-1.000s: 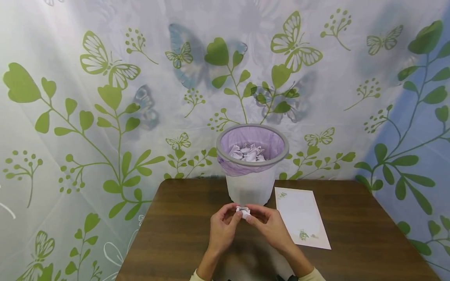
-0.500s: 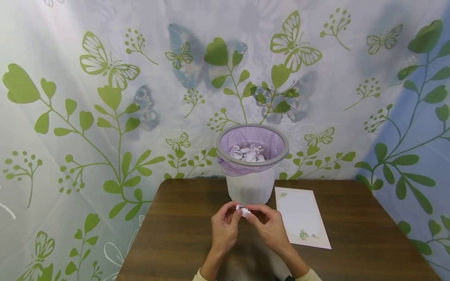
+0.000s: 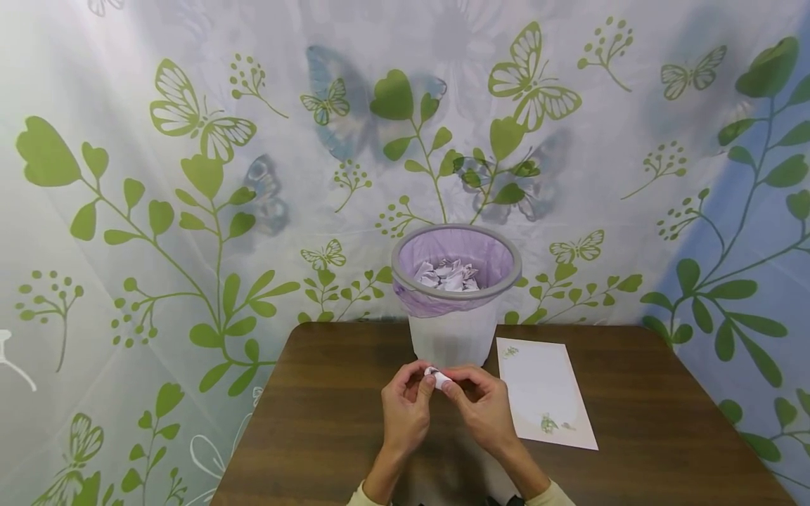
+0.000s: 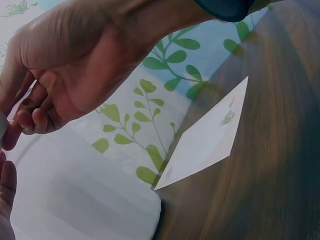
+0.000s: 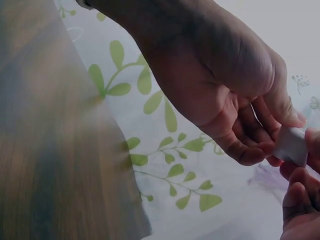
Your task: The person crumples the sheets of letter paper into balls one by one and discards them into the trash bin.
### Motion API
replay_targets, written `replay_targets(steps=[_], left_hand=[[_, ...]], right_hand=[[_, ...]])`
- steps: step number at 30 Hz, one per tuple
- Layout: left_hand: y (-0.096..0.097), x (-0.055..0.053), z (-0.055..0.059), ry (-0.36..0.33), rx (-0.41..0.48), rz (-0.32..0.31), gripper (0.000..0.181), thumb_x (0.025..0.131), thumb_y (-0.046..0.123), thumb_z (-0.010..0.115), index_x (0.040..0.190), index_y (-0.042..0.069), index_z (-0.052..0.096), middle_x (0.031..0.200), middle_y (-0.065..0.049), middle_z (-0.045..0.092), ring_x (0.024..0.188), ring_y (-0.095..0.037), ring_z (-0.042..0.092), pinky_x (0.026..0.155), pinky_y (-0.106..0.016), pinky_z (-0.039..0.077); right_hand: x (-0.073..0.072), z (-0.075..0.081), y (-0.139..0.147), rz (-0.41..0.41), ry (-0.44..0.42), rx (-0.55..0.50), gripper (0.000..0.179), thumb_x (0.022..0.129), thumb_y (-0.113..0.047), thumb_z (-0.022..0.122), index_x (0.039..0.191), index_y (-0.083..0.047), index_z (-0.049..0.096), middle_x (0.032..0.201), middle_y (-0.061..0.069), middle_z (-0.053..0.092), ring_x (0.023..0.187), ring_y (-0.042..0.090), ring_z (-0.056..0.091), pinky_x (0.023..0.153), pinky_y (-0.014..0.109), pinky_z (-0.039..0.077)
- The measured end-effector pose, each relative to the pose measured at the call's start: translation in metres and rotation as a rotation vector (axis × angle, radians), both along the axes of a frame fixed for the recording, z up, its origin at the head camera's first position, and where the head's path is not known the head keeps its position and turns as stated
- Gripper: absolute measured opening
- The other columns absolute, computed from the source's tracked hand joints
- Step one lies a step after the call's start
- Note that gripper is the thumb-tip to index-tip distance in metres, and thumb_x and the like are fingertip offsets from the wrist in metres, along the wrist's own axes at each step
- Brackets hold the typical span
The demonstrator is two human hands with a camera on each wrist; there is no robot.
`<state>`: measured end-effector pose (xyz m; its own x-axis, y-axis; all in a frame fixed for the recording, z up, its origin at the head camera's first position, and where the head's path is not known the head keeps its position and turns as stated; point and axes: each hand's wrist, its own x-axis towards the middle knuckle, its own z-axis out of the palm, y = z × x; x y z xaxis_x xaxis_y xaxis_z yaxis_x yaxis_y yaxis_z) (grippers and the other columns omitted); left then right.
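At the lower centre of the head view, a small white wad of paper (image 3: 441, 381) sat between a person's two bare hands, appearing just below the base of a round white waste bin with a grey rim (image 3: 452, 341). The left hand (image 3: 405, 414), left of the wad, pinched it between thumb and curled fingers; the right hand (image 3: 487, 407) gripped it the same way from the other side, so that both touched it at once. In the right wrist view the wad showed a pale, smooth face near the right edge, with fingertips pressed against it; in the left wrist view it was mostly cut off at the left edge. Cream-coloured sleeves (image 3: 552, 496) met the bottom edge of the head view.

The bin stood at the centre, lined with a thin purple bag (image 3: 414, 301) folded over its rim, and held crumpled white paper scraps (image 3: 449, 275). Right of centre, a rectangular white sheet with green leafy prints (image 3: 544, 383) lay flat on a dark brown, wood-grained tabletop (image 3: 329, 400). A pale backdrop printed with green leaves and butterflies (image 3: 278, 56) filled the upper frame.
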<state>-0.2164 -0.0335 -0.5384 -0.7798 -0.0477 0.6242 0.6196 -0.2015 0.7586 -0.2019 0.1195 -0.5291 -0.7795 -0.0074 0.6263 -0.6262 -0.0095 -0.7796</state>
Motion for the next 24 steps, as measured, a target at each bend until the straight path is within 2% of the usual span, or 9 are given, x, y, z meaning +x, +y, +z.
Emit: replay_targets(steps=[8,11,19,24], left_hand=[[0.001,0.001,0.003,0.008,0.022,0.011,0.015,0.100,-0.009,0.071,0.115,-0.012,0.069,0.104,-0.033,0.070,0.096,-0.008,0.070,0.084,-0.017,0.062],[0.003,0.001,0.004,0.043,0.020,0.021,0.014,0.100,-0.011,0.070,0.114,-0.013,0.069,0.102,-0.034,0.069,0.095,-0.009,0.070,0.083,-0.018,0.062],[0.009,-0.003,0.008,0.086,-0.006,0.061,0.013,0.101,-0.009,0.071,0.113,-0.010,0.070,0.100,-0.029,0.070,0.093,-0.007,0.069,0.080,-0.017,0.062],[0.007,-0.003,0.005,0.047,0.000,0.074,0.014,0.102,-0.008,0.069,0.115,-0.011,0.068,0.102,-0.028,0.068,0.095,-0.006,0.068,0.081,-0.017,0.061]], right_hand=[[0.000,0.003,-0.005,-0.006,0.022,-0.035,0.018,0.095,0.016,0.073,0.108,0.005,0.078,0.106,0.027,0.075,0.100,0.012,0.077,0.085,0.022,0.064],[0.001,0.003,-0.006,-0.021,0.033,-0.043,0.018,0.094,0.018,0.073,0.107,0.006,0.077,0.104,0.026,0.074,0.096,0.010,0.076,0.081,0.022,0.064],[-0.001,0.002,-0.011,-0.118,0.114,-0.040,0.022,0.092,0.021,0.073,0.106,0.004,0.076,0.099,0.021,0.071,0.083,0.010,0.071,0.070,0.018,0.062],[-0.005,0.004,-0.011,-0.107,0.125,0.028,0.022,0.094,0.015,0.075,0.109,0.000,0.076,0.100,0.017,0.074,0.082,0.014,0.072,0.072,0.020,0.063]])
